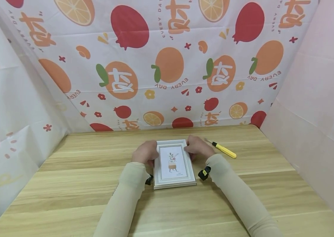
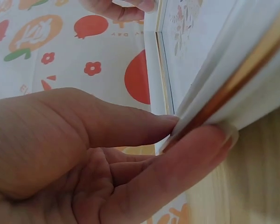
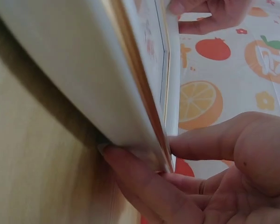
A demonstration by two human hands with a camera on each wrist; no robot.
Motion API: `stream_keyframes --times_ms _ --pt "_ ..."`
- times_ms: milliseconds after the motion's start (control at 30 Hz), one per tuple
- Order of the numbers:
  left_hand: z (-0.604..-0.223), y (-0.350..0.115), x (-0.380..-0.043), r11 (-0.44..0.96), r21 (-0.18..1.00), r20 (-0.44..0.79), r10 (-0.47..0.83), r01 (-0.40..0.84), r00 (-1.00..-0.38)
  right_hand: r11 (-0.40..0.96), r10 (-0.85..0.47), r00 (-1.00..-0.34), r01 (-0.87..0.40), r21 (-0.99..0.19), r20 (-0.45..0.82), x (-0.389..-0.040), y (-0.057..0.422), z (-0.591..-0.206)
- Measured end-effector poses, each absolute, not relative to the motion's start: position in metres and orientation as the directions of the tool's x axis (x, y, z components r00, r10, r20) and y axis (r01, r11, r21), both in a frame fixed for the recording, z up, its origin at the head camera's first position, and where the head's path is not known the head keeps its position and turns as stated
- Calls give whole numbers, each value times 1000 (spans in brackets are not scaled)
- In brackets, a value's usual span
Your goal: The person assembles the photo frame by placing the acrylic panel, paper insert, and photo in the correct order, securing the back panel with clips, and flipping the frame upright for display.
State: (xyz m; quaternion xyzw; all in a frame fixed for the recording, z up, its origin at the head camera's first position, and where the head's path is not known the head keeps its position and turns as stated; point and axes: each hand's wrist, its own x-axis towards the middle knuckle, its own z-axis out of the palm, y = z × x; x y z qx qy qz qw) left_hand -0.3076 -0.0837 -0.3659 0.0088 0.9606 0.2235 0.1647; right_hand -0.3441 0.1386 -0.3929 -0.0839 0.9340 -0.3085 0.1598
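A white picture frame [image 1: 175, 183] with a gold inner line faces up near the middle of the table, its print showing a potted plant. My left hand [image 1: 146, 152] grips its left edge near the far corner; in the left wrist view the thumb [image 2: 149, 125] lies on the front rim and a finger bends under the side. On the opposite edge my right hand [image 1: 198, 146] pinches the frame the same way, thumb [image 3: 200, 142] on top and fingers [image 3: 144, 177] beneath, close over the tabletop.
A yellow-handled screwdriver [image 1: 225, 150] lies on the wooden table [image 1: 81, 191] to the right of the right hand. Behind stands a fruit-printed cloth [image 1: 143, 112], with pale cloth walls [image 1: 318, 108] at both sides.
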Motion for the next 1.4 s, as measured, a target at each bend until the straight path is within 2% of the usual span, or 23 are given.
stream_keyframes --times_ms 267,467,833,1400 --pt "-367 -84 -309 893 445 -319 83 -72 -944 833 -248 -940 -84 -548 -234 -344 136 -395" --pt "-370 -84 -311 911 411 -298 111 -23 -948 824 -249 -936 -71 -562 -247 -343 137 -397" --pt "-374 -84 -314 907 416 -321 78 -67 -944 811 -263 -932 -75 -580 -248 -344 139 -400" --pt "-377 -85 -311 909 415 -307 90 -48 -947 817 -237 -931 -37 -575 -278 -343 137 -401"
